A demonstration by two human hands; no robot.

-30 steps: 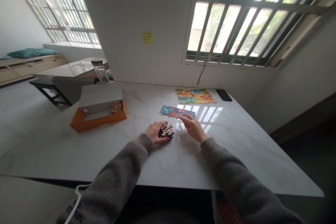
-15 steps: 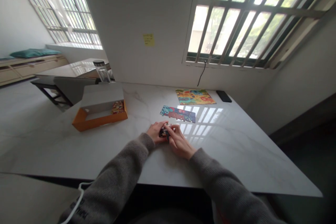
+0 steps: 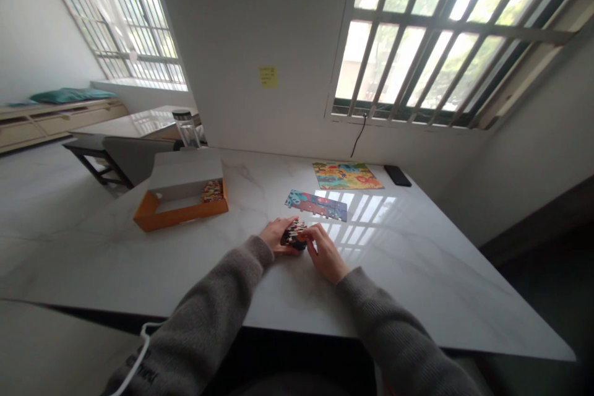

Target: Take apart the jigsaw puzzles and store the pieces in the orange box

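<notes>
My left hand [image 3: 278, 236] is closed around a stack of puzzle pieces [image 3: 293, 236], held just above the table or resting on it; I cannot tell which. Dark faces and pale cut edges show in the stack. At the stack's right end, my right hand [image 3: 323, 252] pinches a puzzle piece, mostly hidden by the fingertips. Just beyond the hands lies a partly joined puzzle strip [image 3: 316, 205], blue, red and purple, with an uneven lower edge. Farther back, a colourful picture sheet [image 3: 348, 176] lies flat.
An open orange box [image 3: 180, 216] stands at the left with more puzzle pieces [image 3: 212, 191] in its right end. A black phone [image 3: 398, 176] lies near the back right edge. A lidded clear jar [image 3: 186, 130] stands behind the box. A white cable [image 3: 139, 356] hangs along my left sleeve.
My right hand has drawn back slightly to the right, its fingers now pinched at the stack's end. More of the stack shows in my left hand. The view has shifted slightly.
</notes>
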